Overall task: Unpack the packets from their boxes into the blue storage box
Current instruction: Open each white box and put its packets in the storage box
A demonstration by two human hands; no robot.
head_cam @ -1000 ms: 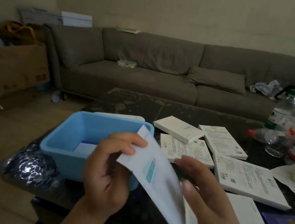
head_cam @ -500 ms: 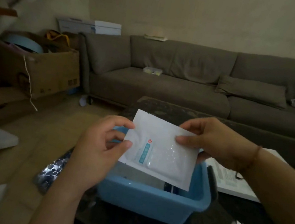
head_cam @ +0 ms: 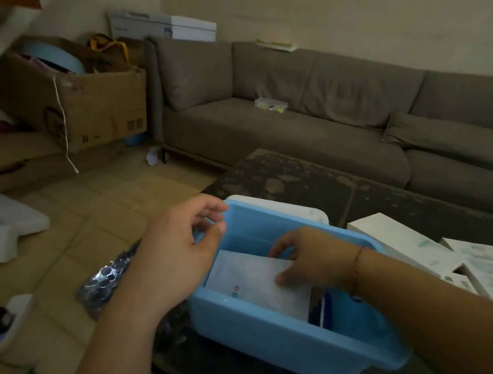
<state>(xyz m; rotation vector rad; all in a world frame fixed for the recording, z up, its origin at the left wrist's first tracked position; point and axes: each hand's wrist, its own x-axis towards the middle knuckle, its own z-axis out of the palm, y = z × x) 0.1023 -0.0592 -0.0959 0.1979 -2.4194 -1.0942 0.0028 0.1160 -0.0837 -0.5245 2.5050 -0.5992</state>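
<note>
Packet: flat white foil packet (head_cam: 257, 278) with a small red and teal mark, inside the blue plastic storage box (head_cam: 281, 337) at the dark table's (head_cam: 303, 182) left edge.
Right hand (head_cam: 313, 264): pinching the packet's upper right corner.
Left hand (head_cam: 179, 247): fingers loosely curled, empty, beside the box's left rim.
Boxes: flat white cartons (head_cam: 402, 243) toward the table's right.
</note>
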